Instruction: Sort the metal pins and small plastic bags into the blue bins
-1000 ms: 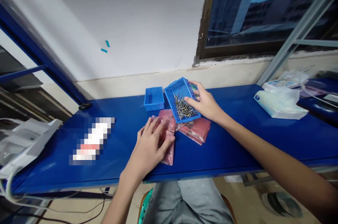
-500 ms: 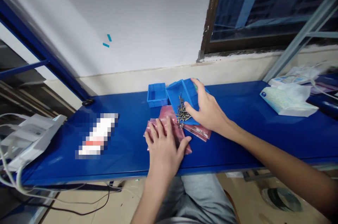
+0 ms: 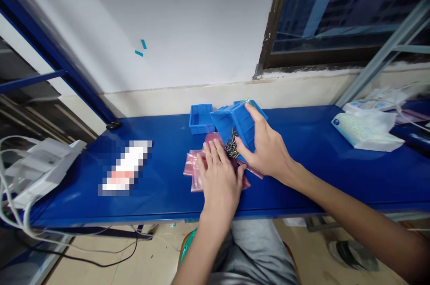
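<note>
My right hand [image 3: 273,148] grips a blue plastic parts bin [image 3: 243,126] by its side and base, holding it tipped steeply with its mouth facing left and down. A heap of small metal screws [image 3: 231,145] lies at the bin's lower edge, beside the fingertips of my left hand [image 3: 221,180]. That hand is spread palm down over pink plastic bags [image 3: 197,180], its fingers stretched out. Part of the bags is hidden beneath it. Whether the lowest screws rest in the bin or on the bags I cannot tell.
Another blue bin [image 3: 201,119] stands just left of the tipped one. A tissue pack [image 3: 369,133] lies on the right of the blue table [image 3: 161,200]. White devices with cables [image 3: 47,168] sit at the left end, and a blurred-out item [image 3: 126,166] lies left of centre.
My right hand has tipped the bin more steeply, and the screws have gathered closer together at its lower edge. My left hand has shifted right, up against the screws.
</note>
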{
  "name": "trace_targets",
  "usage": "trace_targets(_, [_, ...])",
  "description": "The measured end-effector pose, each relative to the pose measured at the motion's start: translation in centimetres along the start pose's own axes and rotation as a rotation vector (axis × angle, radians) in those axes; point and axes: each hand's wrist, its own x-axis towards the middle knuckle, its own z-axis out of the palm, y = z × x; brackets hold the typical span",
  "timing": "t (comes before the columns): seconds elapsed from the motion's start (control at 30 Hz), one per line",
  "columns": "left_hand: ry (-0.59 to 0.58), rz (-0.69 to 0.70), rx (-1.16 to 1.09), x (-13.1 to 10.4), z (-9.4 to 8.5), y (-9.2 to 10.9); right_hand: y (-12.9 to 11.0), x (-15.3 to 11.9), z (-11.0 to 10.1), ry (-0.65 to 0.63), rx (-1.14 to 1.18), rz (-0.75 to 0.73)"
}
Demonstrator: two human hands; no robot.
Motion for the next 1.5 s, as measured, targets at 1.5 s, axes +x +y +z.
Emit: trace_targets(1.5, [-0.011, 0.239, -0.124, 1.8, 0.4, -2.2, 7.4, 0.6, 1.3, 0.138, -0.057, -0.313])
